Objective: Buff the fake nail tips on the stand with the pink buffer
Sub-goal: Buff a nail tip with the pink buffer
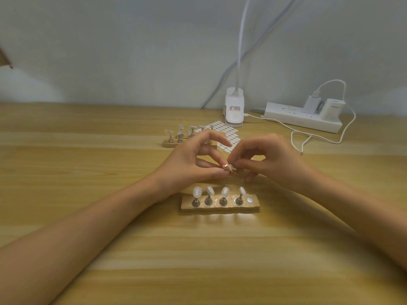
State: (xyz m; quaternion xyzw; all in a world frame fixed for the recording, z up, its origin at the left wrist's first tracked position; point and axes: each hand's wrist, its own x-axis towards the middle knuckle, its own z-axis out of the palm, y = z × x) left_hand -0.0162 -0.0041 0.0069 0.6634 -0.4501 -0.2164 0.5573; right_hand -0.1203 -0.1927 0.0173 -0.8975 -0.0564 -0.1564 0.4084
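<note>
A wooden stand (220, 208) lies near me with several metal pegs, each topped by a whitish fake nail tip (197, 192). Its rightmost spot (249, 200) is a bare silver disc. Just above and behind the stand my two hands meet. My left hand (193, 159) pinches a small brass-coloured peg (226, 167) between thumb and fingers. My right hand (271, 157) pinches the other end of the same small piece, and its fingers hide what sits there. No pink buffer is in view.
A second wooden stand (169, 144) with nail tips sits further back, partly behind my left hand. Beside it are a white sticker sheet (226, 130), a white lamp clamp (234, 108), a power strip (304, 119) and a loose white cable (319, 137).
</note>
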